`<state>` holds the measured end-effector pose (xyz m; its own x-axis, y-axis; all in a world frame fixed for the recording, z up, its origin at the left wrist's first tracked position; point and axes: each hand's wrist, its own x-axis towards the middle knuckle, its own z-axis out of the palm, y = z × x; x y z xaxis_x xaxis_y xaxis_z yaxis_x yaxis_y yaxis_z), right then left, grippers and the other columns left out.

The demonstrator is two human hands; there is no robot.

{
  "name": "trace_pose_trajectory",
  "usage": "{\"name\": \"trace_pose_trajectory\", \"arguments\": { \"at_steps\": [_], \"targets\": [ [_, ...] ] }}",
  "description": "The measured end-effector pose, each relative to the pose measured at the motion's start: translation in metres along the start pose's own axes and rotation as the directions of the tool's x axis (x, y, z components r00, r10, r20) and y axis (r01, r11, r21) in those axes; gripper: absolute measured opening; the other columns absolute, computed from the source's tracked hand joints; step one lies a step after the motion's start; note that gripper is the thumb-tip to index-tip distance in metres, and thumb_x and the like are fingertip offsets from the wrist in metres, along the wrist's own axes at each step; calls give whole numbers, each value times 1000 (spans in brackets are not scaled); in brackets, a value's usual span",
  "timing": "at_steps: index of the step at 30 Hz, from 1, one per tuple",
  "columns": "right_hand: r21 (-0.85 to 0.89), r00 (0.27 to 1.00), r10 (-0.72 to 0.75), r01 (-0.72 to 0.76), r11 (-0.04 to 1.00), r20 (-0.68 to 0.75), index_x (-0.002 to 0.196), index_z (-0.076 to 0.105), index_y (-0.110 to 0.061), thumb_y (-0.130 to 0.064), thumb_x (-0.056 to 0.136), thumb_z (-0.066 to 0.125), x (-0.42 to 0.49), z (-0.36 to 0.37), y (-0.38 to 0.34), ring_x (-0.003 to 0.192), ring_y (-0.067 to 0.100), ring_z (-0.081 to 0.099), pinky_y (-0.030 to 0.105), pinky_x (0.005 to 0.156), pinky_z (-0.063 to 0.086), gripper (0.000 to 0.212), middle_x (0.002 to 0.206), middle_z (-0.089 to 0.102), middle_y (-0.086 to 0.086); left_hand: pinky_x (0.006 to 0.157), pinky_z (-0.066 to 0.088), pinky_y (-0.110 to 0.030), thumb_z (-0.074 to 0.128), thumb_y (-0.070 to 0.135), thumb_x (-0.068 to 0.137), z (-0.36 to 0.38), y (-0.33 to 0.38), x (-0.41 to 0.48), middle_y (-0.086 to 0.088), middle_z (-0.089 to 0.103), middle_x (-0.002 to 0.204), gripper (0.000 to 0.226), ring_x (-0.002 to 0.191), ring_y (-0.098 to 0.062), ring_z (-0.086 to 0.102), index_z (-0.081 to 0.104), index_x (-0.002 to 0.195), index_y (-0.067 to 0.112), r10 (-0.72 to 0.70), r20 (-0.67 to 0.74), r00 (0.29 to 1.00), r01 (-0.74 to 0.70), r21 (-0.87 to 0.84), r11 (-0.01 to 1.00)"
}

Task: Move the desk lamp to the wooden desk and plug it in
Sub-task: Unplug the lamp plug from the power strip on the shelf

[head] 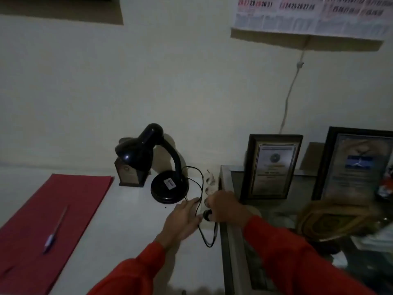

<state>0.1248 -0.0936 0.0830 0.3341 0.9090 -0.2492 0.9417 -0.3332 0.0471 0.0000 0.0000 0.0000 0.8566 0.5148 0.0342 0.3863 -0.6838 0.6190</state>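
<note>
A black desk lamp (157,167) with a gooseneck stands unlit on a white tabletop (119,226) near the wall. Its thin black cord (200,188) loops from the round base down to a black plug (207,215). My right hand (227,209) is closed on that plug, which sits at the near end of a white power strip (209,184) lying along the table's right edge. My left hand (182,220) rests flat, fingers spread, on the table and the strip's near end, just left of the plug. Both sleeves are red.
A red folder (42,218) with a pen (56,228) on it lies at the left. A small brown box (131,175) stands behind the lamp. A glass-topped cabinet (236,252) at the right carries two framed certificates (272,167) and a golden object (331,220). A wall calendar (310,15) hangs above.
</note>
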Motion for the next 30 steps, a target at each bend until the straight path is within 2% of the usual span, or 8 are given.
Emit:
{"name": "trace_pose_trajectory", "arguments": {
  "at_steps": [10,12,15,17,20,25,28,30],
  "targets": [
    [-148,993,-61,46,988,-96,100,61,-3,-20,84,56,8,8,-2,103,30,60,33,83,45,24,110,65,17,95,41,-36,43,51,92,22,-12,-1,-2,56,134,57,119,-26,47,31,143,30,36,-20,999,-33,127,991],
    [-274,977,-126,76,959,-170,84,69,-11,-28,72,68,9,5,-4,89,24,65,26,69,44,21,92,71,11,94,41,-36,45,49,92,23,-13,-1,-2,57,132,57,117,-26,48,31,144,30,44,-25,999,-41,124,991],
    [-391,977,-141,69,918,-157,54,68,-24,-43,42,79,10,-3,-12,63,11,65,17,56,46,25,60,69,-4,95,41,-37,44,49,92,25,-14,0,-2,58,132,53,119,-25,47,37,140,29,51,-25,998,-47,138,989],
    [-427,969,-197,115,897,-152,51,66,-25,-42,37,78,14,0,-9,57,7,63,15,53,46,25,55,67,-6,96,41,-37,43,49,92,25,-16,1,-3,57,133,49,119,-26,47,42,136,27,51,-14,999,-49,152,987],
    [-423,955,-270,195,885,-125,34,56,-24,-35,19,76,11,-7,-7,37,4,52,11,40,37,28,37,55,-8,96,41,-38,44,50,92,23,-16,2,-4,55,134,50,120,-28,46,41,137,28,46,0,999,-46,154,987],
    [-418,939,-333,271,867,-81,33,55,-22,-41,29,83,13,1,0,39,2,53,10,40,40,34,36,55,-9,94,41,-37,42,53,92,18,-15,4,-4,55,134,53,119,-27,46,35,140,32,57,37,998,-62,164,985],
    [-449,940,-335,271,852,-69,29,54,-20,-37,25,88,12,2,1,35,2,52,10,35,41,39,33,53,-7,94,42,-37,40,54,92,16,-15,5,-2,53,137,56,121,-27,45,29,143,34,52,55,997,-62,203,977],
    [-438,935,-352,299,848,-45,25,50,-18,-38,18,89,14,6,3,28,2,47,10,28,35,44,30,49,-6,93,42,-37,39,55,92,16,-15,5,-2,52,138,58,121,-27,46,27,144,34,45,63,997,-58,219,974]
  ]
}}
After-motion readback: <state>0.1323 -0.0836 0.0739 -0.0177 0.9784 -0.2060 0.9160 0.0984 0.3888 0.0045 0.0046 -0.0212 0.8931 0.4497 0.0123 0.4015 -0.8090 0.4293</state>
